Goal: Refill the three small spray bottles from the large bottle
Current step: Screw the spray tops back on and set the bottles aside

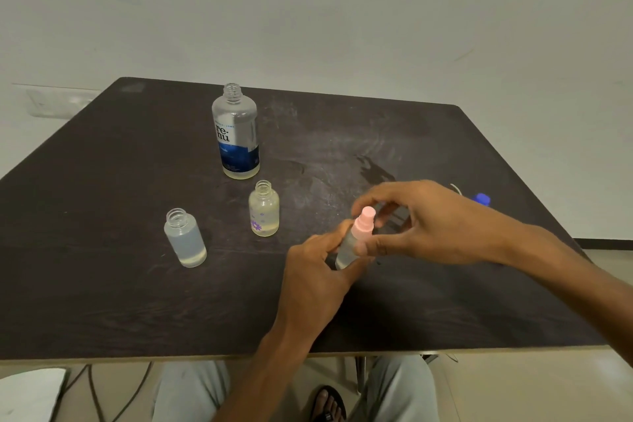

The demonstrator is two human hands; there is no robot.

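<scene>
The large clear bottle [236, 134] with a blue label stands uncapped at the middle of the dark table [102, 301]. Two small bottles stand open without tops: a plain clear one [185, 238] at the left and one with a purple flower print [263, 209] in front of the large bottle. My left hand [317, 274] grips the body of a third small bottle [346, 250], tilted to the right. My right hand [421, 224] pinches its pink spray top [363, 223] between thumb and fingers.
A blue cap [481, 199] lies on the table behind my right wrist, with a thin white tube [455, 188] beside it. Cables hang below the table's front edge at the left. My legs and a sandalled foot show under the table.
</scene>
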